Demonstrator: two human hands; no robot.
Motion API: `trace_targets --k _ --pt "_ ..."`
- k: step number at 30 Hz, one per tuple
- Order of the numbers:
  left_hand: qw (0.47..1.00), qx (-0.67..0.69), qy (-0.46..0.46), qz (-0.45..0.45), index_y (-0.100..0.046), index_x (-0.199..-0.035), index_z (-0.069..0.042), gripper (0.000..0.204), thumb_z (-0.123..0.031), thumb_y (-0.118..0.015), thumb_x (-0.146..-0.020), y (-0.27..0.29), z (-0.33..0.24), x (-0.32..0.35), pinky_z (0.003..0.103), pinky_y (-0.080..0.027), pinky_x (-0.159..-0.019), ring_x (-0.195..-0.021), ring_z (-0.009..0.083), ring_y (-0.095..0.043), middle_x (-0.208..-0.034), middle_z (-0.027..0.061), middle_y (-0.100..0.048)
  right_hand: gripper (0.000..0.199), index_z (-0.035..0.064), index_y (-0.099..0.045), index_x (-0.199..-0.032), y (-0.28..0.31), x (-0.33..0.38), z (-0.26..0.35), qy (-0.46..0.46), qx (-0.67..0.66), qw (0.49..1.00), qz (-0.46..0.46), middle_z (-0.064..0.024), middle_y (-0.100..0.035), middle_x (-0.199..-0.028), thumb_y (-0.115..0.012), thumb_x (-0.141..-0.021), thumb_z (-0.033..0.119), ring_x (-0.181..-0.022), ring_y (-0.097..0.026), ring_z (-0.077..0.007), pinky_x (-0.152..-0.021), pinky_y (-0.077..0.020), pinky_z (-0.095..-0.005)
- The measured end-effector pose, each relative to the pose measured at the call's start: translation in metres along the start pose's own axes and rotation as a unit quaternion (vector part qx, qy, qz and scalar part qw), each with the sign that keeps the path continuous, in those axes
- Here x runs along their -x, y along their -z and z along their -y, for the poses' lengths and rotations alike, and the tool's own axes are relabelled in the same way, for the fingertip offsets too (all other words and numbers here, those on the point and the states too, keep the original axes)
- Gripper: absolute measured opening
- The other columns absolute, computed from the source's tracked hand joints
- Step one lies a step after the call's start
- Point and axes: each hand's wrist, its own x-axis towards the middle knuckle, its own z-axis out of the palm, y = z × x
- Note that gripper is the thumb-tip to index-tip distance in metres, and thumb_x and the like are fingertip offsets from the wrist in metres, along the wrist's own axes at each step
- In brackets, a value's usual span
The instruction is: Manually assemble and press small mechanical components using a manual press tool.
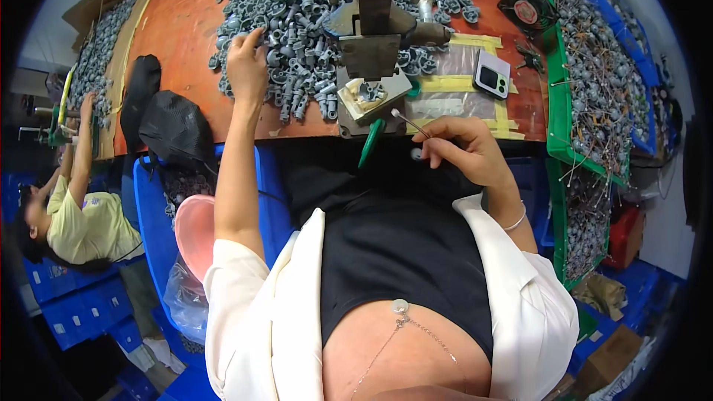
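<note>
Left hand (246, 59) rests fingers spread on the grey parts pile (297, 22) on the counter (186, 30). Right hand (460, 150) pinches a thin pin (410, 123). At right, the green tray (558, 104) holds pins.

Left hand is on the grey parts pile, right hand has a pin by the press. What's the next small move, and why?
Probably close the left hand on one grey part from the pile and bring it to the press. The fingers rest on the pile but look empty, while the right hand already holds a thin metal pin beside the press, whose block seems to hold one part already.
</note>
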Motion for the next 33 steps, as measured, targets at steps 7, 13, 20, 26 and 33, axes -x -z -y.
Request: trace_targets --k 7,13,20,26,33 --pt "0.694 0.621 0.351 0.098 -0.059 -0.092 -0.002 0.015 0.003 -0.067 -0.081 0.028 -0.095 0.065 0.02 -0.049 -0.065 -0.077 0.0115 -0.063 -0.095 0.0095 -0.066 0.011 -0.0013 -0.064 -0.08 -0.04 -0.03 -0.027 0.005 0.037 0.994 -0.104 -0.0035 -0.061 -0.063 -0.064 -0.085 0.009 -0.056 -0.057 -0.0091 -0.051 -0.0426 -0.0241" --pt "0.619 0.659 0.402 0.145 -0.058 -0.11 0.006 0.023 0.002 -0.059 -0.087 0.051 -0.133 0.083 0.029 -0.055 -0.083 -0.094 0.0215 -0.065 -0.107 0.0159 -0.064 0.016 -0.0017 -0.057 -0.069 -0.061 -0.055 -0.037 0.159 0.218 0.943 -0.193 -0.007 -0.056 -0.058 -0.065 -0.08 0.007 -0.05 -0.051 -0.0108 -0.049 -0.0383 -0.0272" --pt "0.671 0.638 0.356 0.125 -0.057 -0.116 0.006 0.027 -0.002 -0.056 -0.091 0.054 -0.134 0.085 0.028 -0.055 -0.083 -0.095 0.0203 -0.065 -0.11 0.0156 -0.063 0.017 -0.0011 -0.054 -0.066 -0.063 -0.05 -0.032 0.167 0.247 0.931 -0.212 -0.0093 -0.053 -0.057 -0.066 -0.077 0.004 -0.046 -0.051 -0.0158 -0.046 -0.0387 -0.0288" --pt "0.693 0.609 0.347 0.165 -0.06 -0.113 0.004 0.024 -0.005 -0.058 -0.091 0.057 -0.132 0.083 0.028 -0.054 -0.078 -0.088 0.0185 -0.066 -0.102 0.0139 -0.066 0.016 0.0027 -0.053 -0.065 -0.061 -0.048 -0.023 0.173 0.245 0.94 -0.166 -0.0112 -0.056 -0.06 -0.065 -0.075 0.007 -0.052 -0.057 -0.0291 -0.049 -0.0434 -0.0351" --pt "0.796 0.539 0.2 0.19 -0.067 -0.106 0.0 0.021 0.001 -0.061 -0.086 0.062 -0.15 0.088 0.025 -0.048 -0.08 -0.093 0.0161 -0.063 -0.105 0.0085 -0.065 0.017 0.0039 -0.065 -0.079 -0.056 -0.055 -0.036 0.105 0.121 0.979 -0.125 -0.0078 -0.061 -0.064 -0.064 -0.086 0.019 -0.048 -0.052 -0.0148 -0.045 -0.0382 -0.0274"
